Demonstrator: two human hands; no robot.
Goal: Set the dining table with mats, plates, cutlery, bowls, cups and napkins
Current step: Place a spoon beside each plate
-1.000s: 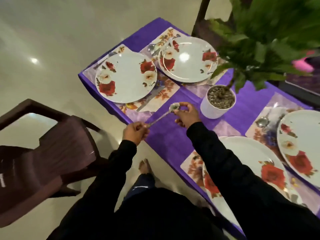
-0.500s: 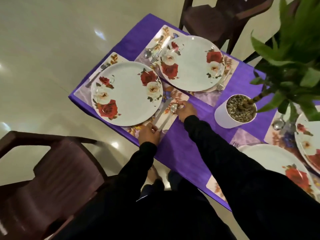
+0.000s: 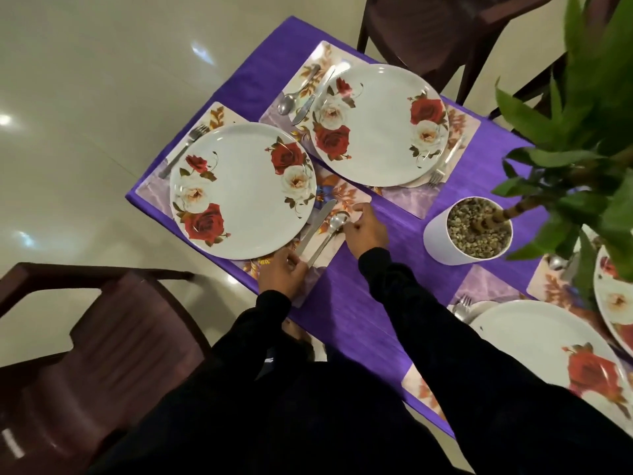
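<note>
A steel spoon [image 3: 329, 234] lies on the floral mat [image 3: 346, 197], right of a knife [image 3: 317, 222] and the near rose-patterned plate [image 3: 239, 197]. My left hand [image 3: 282, 274] pinches the spoon's handle end at the table's edge. My right hand [image 3: 364, 231] has curled fingers at the spoon's bowl. A fork [image 3: 183, 149] lies left of this plate. The second plate [image 3: 376, 128] behind has a spoon [image 3: 291, 97], a knife [image 3: 313, 94] and a fork [image 3: 445, 162] on its mat.
A white pot [image 3: 442, 245] of pebbles holds a green plant [image 3: 582, 138] on the purple tablecloth [image 3: 352, 317]. Two more plates [image 3: 534, 341] sit at the right with a fork [image 3: 462, 306]. Brown chairs stand at the lower left [image 3: 102, 354] and the far side [image 3: 445, 32].
The spoon, held in the air between both hands a second ago, has come down onto the mat beside the knife. My view has shifted left toward this setting.
</note>
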